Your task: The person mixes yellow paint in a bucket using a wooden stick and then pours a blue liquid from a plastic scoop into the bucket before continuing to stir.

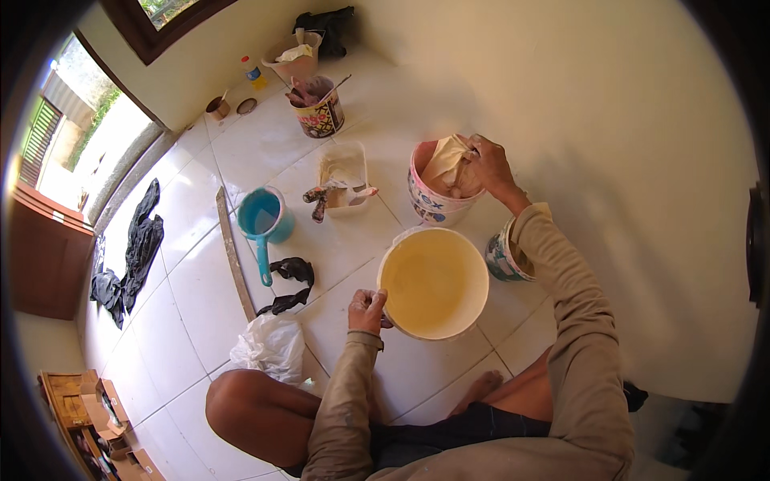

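My left hand point(368, 311) grips the left rim of a white bucket point(433, 280) containing a pale yellow substance. My right hand point(489, 164) pinches a cream-coloured crumpled bag point(445, 160) inside a pink-and-white bucket point(425, 196) farther forward; what lies beneath the bag is mostly hidden. A green-and-white pail point(505, 260) stands below my right forearm, partly covered by it. To the left are a teal dipper point(265, 220) and a clear tub point(343, 176) with dirty tools across it. A white plastic bag point(269, 353) lies beside my left forearm.
A long wooden strip point(233, 256) and black plastic scraps point(289, 280) lie on the tiles. More buckets point(317, 120), a bottle point(253, 76) and a small brown pot point(217, 111) stand at the back. Black plastic point(136, 248) lies near the doorway, cardboard boxes point(108, 405) lower left, a wall rises right.
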The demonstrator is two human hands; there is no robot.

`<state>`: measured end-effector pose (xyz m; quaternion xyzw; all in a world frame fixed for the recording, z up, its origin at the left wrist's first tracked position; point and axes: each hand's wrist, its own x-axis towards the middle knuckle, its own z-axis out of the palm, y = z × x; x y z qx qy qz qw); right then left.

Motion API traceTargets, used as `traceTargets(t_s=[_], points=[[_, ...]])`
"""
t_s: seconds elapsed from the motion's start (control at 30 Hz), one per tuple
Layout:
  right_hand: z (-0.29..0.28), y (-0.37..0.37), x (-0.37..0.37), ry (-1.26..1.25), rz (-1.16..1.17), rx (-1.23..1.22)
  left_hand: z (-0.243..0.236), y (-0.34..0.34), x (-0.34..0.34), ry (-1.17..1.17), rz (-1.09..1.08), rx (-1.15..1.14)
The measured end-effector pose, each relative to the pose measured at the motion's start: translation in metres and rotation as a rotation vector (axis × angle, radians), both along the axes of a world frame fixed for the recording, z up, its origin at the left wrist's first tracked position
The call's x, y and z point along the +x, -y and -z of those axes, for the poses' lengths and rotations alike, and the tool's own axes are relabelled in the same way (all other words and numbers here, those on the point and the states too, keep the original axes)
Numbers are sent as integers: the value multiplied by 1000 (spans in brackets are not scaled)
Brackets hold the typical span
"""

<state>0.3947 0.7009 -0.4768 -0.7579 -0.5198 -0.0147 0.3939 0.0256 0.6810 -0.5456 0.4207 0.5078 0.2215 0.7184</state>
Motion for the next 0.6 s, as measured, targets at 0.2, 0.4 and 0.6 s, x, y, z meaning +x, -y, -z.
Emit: traceTargets(t_s=[0.2, 0.4, 0.6], points=[[-33, -2, 0, -29, 17, 62, 3, 1, 0, -8, -11, 57], [-73, 0, -9, -94, 36, 109, 3, -5, -5, -127, 13, 249], [-112, 2, -16, -107, 35, 233, -27, -12, 3, -340, -58, 985]])
